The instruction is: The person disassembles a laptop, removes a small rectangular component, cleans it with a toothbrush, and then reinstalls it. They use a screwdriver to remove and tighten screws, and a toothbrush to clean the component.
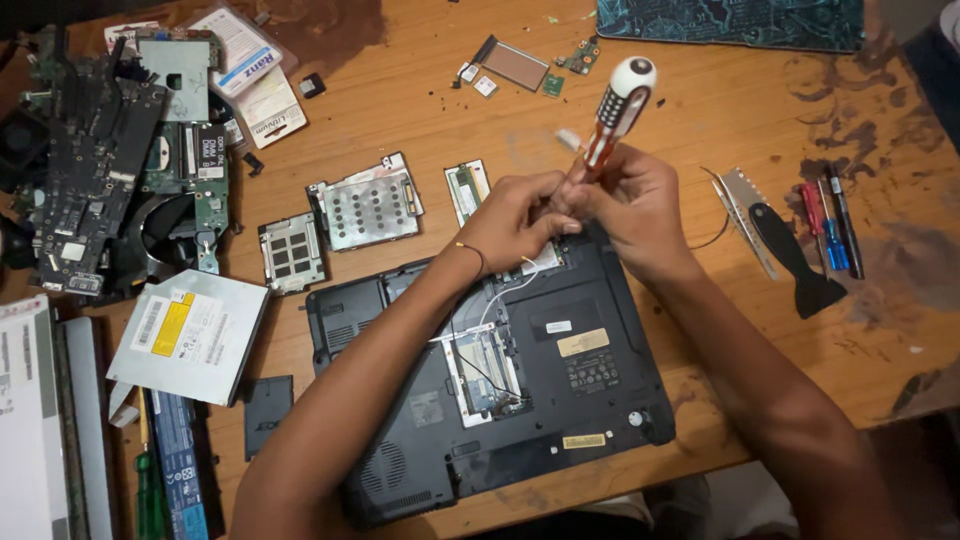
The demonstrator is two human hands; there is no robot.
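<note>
Right now both hands meet over the upturned black laptop (500, 390), which lies on the wooden worktop (700, 110) with its bottom covers off and its inner bays exposed. The right hand (635, 205) has its fingers closed around the shaft of a red-and-white-handled screwdriver (618, 105), whose handle stands tilted up and away while the tip goes down out of sight near the laptop's far edge. The left hand (510, 220) curls its fingers close about the lower shaft, seemingly steadying it; whether it also pinches a screw cannot be told. Thin white and black wires (490, 305) run across the open bay just beside the hands. Removed metal covers (368, 208) and a memory module (466, 190) lie near, a silver optical drive (190, 335) to the left, and a black scraper (795, 255) with small screwdrivers (825, 225) to the right. With the driver tilted, the tip could likely slip from the screw head and chew it, or skid into the wires; a freed screw might drop into the open bay.
</note>
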